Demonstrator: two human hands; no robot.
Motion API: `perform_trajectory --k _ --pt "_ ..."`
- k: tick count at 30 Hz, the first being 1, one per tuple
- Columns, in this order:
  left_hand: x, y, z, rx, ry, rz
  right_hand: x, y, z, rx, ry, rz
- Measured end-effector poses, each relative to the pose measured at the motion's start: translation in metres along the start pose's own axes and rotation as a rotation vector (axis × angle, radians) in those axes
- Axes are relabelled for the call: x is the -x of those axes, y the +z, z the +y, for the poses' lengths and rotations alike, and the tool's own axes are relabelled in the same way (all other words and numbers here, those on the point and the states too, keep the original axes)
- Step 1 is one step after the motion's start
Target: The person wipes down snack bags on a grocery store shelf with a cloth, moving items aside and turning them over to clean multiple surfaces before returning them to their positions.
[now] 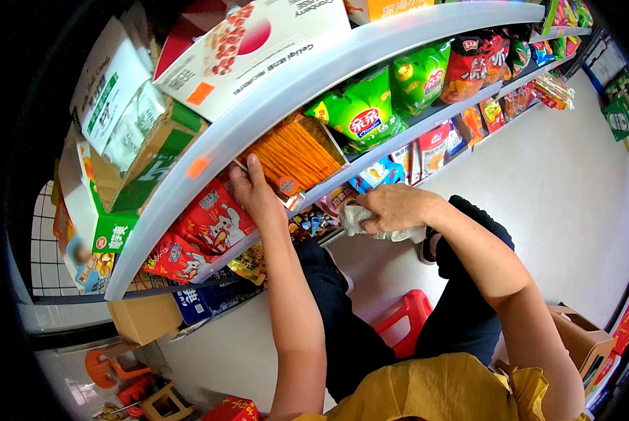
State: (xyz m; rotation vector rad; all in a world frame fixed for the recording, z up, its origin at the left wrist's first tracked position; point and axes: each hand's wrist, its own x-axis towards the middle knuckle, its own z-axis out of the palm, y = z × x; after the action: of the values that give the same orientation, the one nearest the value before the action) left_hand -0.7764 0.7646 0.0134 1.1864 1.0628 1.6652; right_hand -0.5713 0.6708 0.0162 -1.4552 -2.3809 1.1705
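My left hand (259,194) grips the near left side of an open box of orange snack sticks (296,152) on a store shelf. My thumb lies over the box's edge, while the other fingers are partly hidden behind it. In my right hand (396,208) is a crumpled pale cloth (356,218), held in front of the lower shelf. Red snack bags (217,221) with a cartoon cat lie left of the box. To its right stands a green puffed-snack bag (364,113).
White cartons (262,50) fill the shelf above, behind its pale curved front edge (293,108). Packaged snacks (433,144) line the lower shelf. A red plastic stool (412,318) is between my legs. Behind my right arm stands a brown carton (583,337) on the pale floor (530,184).
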Motion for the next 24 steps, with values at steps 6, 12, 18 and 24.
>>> perform_trajectory --k 6,12,18,24 --pt "0.007 0.016 0.0 -0.237 0.046 0.029 0.007 -0.023 0.001 -0.025 0.019 0.135" --pt "0.003 0.018 -0.007 -0.234 0.024 0.047 0.01 -0.041 0.018 -0.068 -0.047 0.354" --pt "0.002 0.009 -0.009 -0.163 0.141 0.061 0.02 -0.059 0.032 0.017 -0.041 0.601" --pt "-0.002 -0.016 0.008 0.021 0.169 0.005 0.022 -0.06 0.034 -0.024 -0.057 0.64"
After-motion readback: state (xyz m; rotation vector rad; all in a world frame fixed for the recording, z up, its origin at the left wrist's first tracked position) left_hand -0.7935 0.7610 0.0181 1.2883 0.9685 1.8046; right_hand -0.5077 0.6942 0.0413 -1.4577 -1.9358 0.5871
